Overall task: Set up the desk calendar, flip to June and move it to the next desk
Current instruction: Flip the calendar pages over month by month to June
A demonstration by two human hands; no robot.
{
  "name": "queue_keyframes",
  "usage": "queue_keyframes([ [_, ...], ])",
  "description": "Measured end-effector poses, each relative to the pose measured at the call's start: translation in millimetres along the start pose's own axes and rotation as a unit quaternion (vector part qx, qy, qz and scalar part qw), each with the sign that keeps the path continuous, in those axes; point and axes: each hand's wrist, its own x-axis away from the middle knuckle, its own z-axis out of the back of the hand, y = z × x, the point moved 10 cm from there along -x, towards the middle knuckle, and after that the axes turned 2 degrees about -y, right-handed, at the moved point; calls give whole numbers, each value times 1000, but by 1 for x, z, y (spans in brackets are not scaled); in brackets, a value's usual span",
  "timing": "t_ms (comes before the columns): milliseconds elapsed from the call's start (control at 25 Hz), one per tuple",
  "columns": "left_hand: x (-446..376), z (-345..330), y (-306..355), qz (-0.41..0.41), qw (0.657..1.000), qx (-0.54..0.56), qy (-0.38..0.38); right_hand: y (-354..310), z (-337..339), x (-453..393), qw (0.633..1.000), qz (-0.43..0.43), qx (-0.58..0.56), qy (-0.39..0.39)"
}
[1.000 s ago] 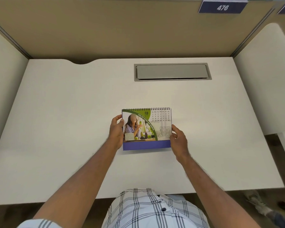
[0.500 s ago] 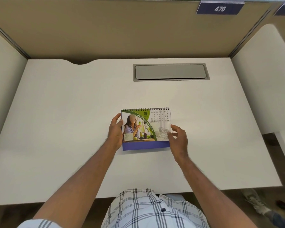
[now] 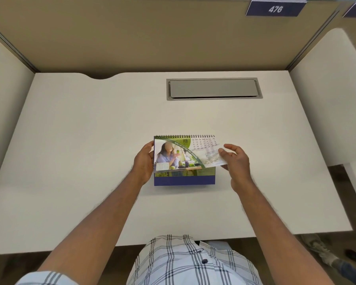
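A spiral-bound desk calendar [image 3: 183,179] with a blue base stands in the middle of the white desk [image 3: 90,140]. Its top page [image 3: 185,153] reads FEB and shows a green picture beside a date grid. My left hand [image 3: 145,161] grips the calendar's left edge. My right hand [image 3: 235,159] pinches the lower right corner of the FEB page, which is lifted and bent up off the stack. A green page shows underneath it.
A grey cable hatch [image 3: 214,88] is set into the desk's far side. Tan partition walls [image 3: 152,33] enclose the desk, with a sign reading 476 [image 3: 275,9] at the upper right. A neighbouring white desk [image 3: 337,99] lies past the right divider.
My right hand has taken the FEB page's lower right corner and lifted it up and to the right. The left hand and the calendar base have stayed put.
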Motion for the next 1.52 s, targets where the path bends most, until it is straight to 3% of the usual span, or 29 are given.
queue_keyframes([
  [200, 4, -6, 5, -20, 997, -74, -22, -30, -12, -1, 997, -9, -41, -69],
  [400, 1, -1, 5, -8, 995, -86, 47, -42, -22, -14, 994, 4, -60, -92],
  [560, 0, -6, 3, 0, 997, -28, 68, -31, -23, -29, 992, 42, 113, -33],
  [840, -5, -4, 2, -1, 997, -27, 75, -15, -36, -35, 981, 101, 152, -62],
  [1120, -11, 4, -1, -13, 997, -24, 75, 7, -31, -46, 968, 49, 231, -88],
  [1360, -15, -3, 3, -30, 998, -33, 38, 8, -25, -43, 975, 55, 208, -58],
  [1520, -19, -1, 3, -26, 998, -53, 37, 15, -15, -37, 981, 59, 184, 14],
])
